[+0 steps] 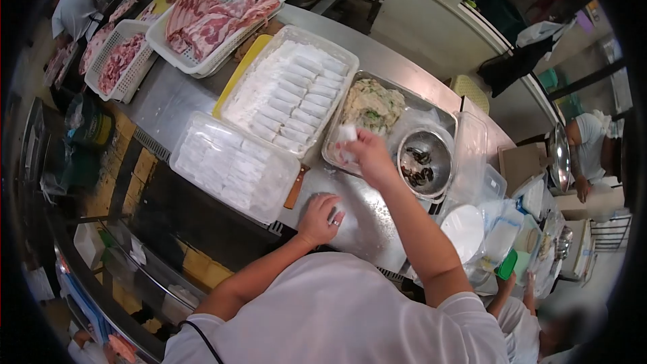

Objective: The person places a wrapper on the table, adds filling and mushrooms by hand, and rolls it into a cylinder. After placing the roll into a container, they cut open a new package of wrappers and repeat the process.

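Observation:
My right hand [373,156] is over the near edge of a metal tray [328,152], its fingers closed on a small white piece [346,134] whose kind I cannot make out. In that tray lie a pale minced filling with green bits [373,106] and a steel bowl [446,174] holding dark pieces [418,167]. My left hand [321,220] rests low over the steel worktop [364,212], fingers curved and apart from the thumb, a ring on one finger. Left of it are a wooden-handled knife [295,189] and a lidded container of white rolls [226,170].
A white tray [347,61] holds rows of powder-dusted rolls. Beyond it are baskets of raw ribs [222,17] and cut meat [121,61]. Plastic lids and containers [468,155] crowd the right side. Other people work at the far left, right and lower right.

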`<action>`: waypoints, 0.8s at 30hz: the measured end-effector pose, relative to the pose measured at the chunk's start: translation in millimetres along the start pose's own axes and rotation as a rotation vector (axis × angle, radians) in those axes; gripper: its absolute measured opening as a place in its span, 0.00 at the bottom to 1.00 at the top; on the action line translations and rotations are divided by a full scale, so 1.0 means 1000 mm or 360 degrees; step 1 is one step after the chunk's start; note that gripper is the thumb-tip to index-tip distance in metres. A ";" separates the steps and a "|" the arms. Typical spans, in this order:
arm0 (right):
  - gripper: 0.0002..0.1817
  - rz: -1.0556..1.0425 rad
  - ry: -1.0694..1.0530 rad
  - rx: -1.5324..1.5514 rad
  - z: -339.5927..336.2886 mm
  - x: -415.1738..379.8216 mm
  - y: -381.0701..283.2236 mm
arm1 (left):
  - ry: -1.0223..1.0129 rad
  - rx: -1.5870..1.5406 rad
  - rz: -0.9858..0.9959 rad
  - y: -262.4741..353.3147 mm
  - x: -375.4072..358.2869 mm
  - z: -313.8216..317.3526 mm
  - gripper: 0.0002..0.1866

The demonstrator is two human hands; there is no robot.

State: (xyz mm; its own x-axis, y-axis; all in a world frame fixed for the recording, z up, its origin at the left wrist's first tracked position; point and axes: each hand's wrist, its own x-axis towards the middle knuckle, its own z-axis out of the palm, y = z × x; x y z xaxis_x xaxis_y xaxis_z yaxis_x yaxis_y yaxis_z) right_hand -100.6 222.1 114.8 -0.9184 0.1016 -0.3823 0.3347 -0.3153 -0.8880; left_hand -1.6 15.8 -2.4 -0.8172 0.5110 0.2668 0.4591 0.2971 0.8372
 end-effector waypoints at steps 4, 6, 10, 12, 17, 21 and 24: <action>0.19 -0.0223 0.0198 -0.0608 0.023 0.083 -0.058 | -0.0016 -0.0168 0.0026 -0.005 0.001 -0.006 0.21; 0.20 -0.0437 0.0267 -0.0760 0.019 0.140 -0.066 | -0.0019 -0.0194 0.0033 -0.007 0.001 -0.006 0.20; 0.21 -0.0544 0.0310 -0.1267 0.035 0.213 -0.099 | -0.0037 -0.0217 0.0020 -0.005 0.000 -0.010 0.18; 0.22 -0.0622 0.0338 -0.1535 0.042 0.244 -0.101 | -0.0071 -0.0253 0.0030 -0.006 0.001 -0.012 0.17; 0.24 -0.0616 0.0060 -0.2217 0.040 0.286 -0.087 | -0.0063 -0.0324 0.0051 -0.005 0.003 -0.015 0.17; 0.24 -0.0670 -0.0046 -0.2401 0.034 0.310 -0.092 | -0.0039 -0.0365 0.0036 -0.006 0.002 -0.015 0.16; 0.25 -0.0769 -0.0052 -0.2385 0.044 0.302 -0.099 | -0.0035 -0.0359 0.0044 -0.006 0.002 -0.013 0.16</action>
State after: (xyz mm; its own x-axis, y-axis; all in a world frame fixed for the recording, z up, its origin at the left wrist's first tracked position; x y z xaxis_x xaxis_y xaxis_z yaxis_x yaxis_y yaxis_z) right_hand -420.6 242.8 98.7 -0.9934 -0.1138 -0.0111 -0.1021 0.9262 -0.3630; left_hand -10.1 4.4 -0.8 -0.7965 0.5346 0.2824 0.3893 0.0961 0.9161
